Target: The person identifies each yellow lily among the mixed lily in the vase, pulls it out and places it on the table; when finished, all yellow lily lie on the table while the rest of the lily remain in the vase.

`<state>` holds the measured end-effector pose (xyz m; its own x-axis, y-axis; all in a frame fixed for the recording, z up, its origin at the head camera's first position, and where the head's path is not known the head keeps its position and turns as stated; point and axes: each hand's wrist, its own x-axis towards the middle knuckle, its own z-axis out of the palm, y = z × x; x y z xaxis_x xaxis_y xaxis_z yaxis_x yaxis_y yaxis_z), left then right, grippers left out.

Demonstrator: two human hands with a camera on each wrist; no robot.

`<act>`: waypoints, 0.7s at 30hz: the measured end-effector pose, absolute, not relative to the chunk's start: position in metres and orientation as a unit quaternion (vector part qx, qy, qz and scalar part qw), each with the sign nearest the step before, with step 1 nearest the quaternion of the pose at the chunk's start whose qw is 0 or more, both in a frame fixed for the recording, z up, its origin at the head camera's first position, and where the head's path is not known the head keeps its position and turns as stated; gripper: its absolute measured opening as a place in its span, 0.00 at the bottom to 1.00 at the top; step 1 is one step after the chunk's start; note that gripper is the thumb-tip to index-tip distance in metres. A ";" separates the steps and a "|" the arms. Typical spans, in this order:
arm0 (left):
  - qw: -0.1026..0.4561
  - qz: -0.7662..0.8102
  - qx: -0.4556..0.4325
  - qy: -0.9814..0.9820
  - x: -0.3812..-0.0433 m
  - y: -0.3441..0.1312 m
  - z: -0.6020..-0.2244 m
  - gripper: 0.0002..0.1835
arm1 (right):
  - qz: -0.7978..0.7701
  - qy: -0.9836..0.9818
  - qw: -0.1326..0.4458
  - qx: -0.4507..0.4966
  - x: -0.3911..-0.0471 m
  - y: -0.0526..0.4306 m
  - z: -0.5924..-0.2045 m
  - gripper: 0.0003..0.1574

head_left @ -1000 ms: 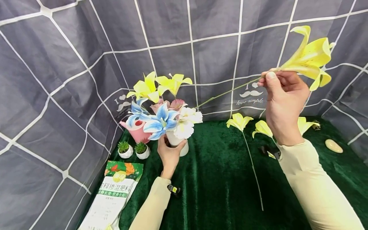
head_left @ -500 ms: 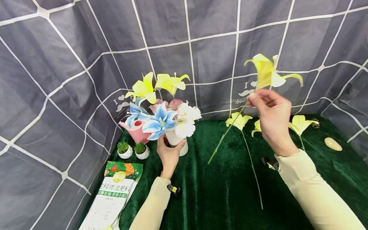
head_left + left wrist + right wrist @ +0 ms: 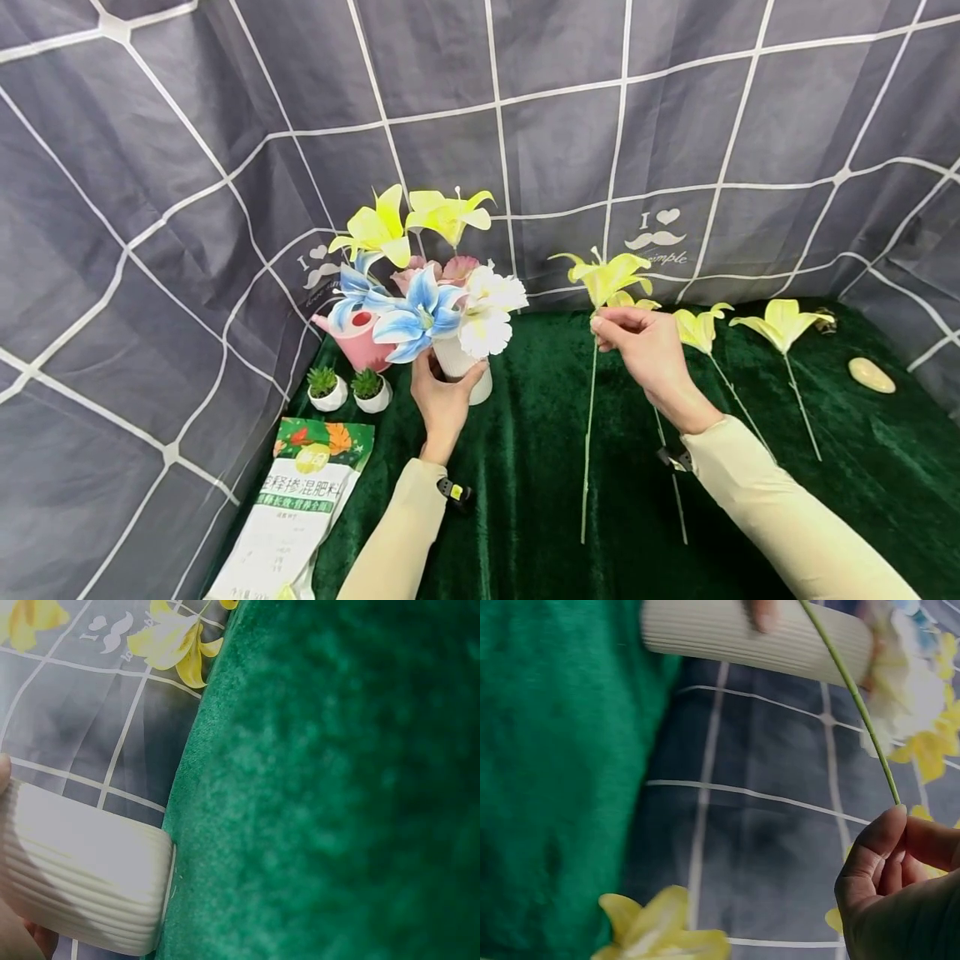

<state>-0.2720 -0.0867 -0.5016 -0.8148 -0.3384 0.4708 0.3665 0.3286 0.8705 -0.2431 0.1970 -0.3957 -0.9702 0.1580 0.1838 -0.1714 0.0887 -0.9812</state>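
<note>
A white ribbed vase (image 3: pixel 457 364) stands on the green cloth, holding yellow lilies (image 3: pixel 448 218), blue lilies (image 3: pixel 423 312), white flowers (image 3: pixel 486 317) and pink ones behind. My left hand (image 3: pixel 442 404) grips the vase low on its side, thumb to the right; the left wrist view shows the vase's ribbed wall (image 3: pixel 90 870) close up. To the right, my right hand (image 3: pixel 648 354) pinches a yellow lily (image 3: pixel 603 277) just below its bloom. That lily's long green stem (image 3: pixel 588 450) hangs nearly straight down, apart from the vase. In the right wrist view thumb and forefinger meet on the stem (image 3: pixel 855 694).
More yellow lilies (image 3: pixel 782 325) lie on the green cloth (image 3: pixel 532 500) at right, near a smooth pale stone (image 3: pixel 872 376). Left of the vase are a pink watering can (image 3: pixel 365 343), two small potted succulents (image 3: pixel 326 390) and a fertilizer bag (image 3: pixel 296 508). A grey checked curtain (image 3: pixel 562 150) hangs behind.
My right hand has come down and left with the lily, whose stem has swung from slanting toward the vase to nearly vertical. The left hand has stayed on the vase.
</note>
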 end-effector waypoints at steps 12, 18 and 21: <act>0.302 -0.574 -0.005 -0.761 -0.270 -0.087 -0.499 0.41 | 0.630 -0.775 0.038 -0.020 -0.253 0.192 -0.441 0.18; 0.297 -0.577 -0.005 -0.761 -0.270 -0.087 -0.499 0.41 | 0.604 -0.796 -0.010 -0.042 -0.257 0.190 -0.457 0.19; 0.297 -0.576 -0.004 -0.761 -0.270 -0.087 -0.499 0.41 | 0.583 -0.811 -0.017 -0.050 -0.261 0.190 -0.462 0.18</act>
<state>-0.2698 -0.0871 -0.4993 -0.8241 -0.3351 0.4567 0.3487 0.3353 0.8752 -0.2611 0.1898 -0.4617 -0.9944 0.0611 -0.0860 0.1009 0.3145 -0.9439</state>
